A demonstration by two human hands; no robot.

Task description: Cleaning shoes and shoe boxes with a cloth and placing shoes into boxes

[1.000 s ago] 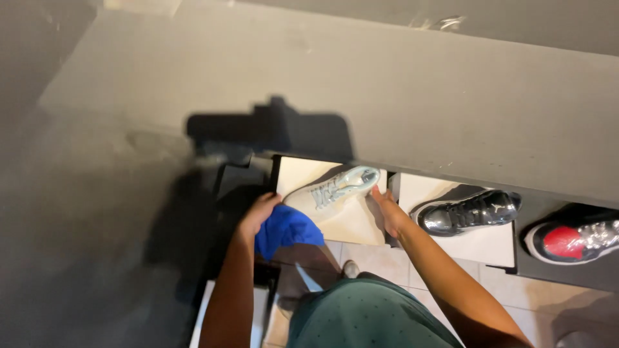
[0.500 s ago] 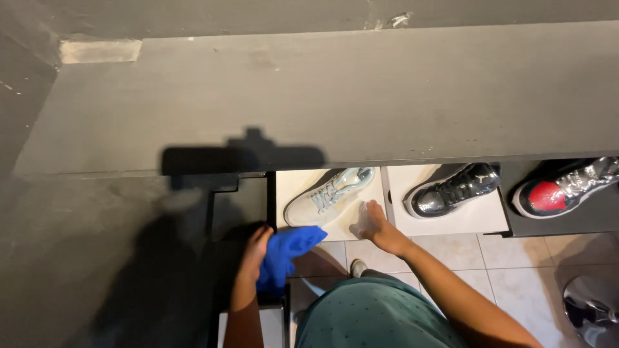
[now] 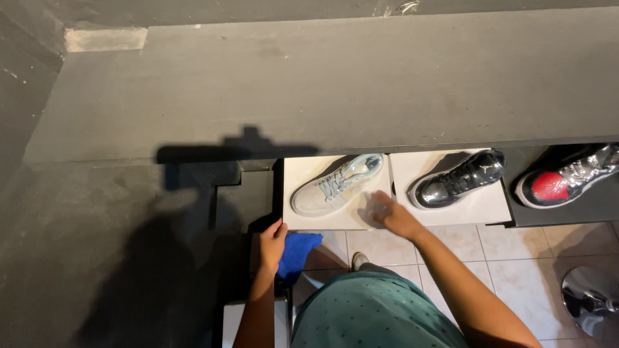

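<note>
A pale grey-blue sneaker [image 3: 335,184] lies on its side on a white square stand [image 3: 303,216] under a dark shelf. My left hand [image 3: 273,243] holds a blue cloth [image 3: 297,251] just below the stand's front left corner. My right hand [image 3: 385,214] hovers, blurred, over the stand's right front corner beside the sneaker, fingers apart and holding nothing.
A shiny black sneaker [image 3: 459,179] sits on a second white stand [image 3: 477,207] to the right; a silver and red shoe [image 3: 567,178] lies further right. A wide dark grey shelf top [image 3: 309,84] spans above. Tiled floor [image 3: 516,251] and a chrome base [image 3: 590,299] lie at right.
My right hand let go of the pale sneaker and drew back to the stand's right corner. My left hand with the blue cloth dropped below the stand. The view shifted upward.
</note>
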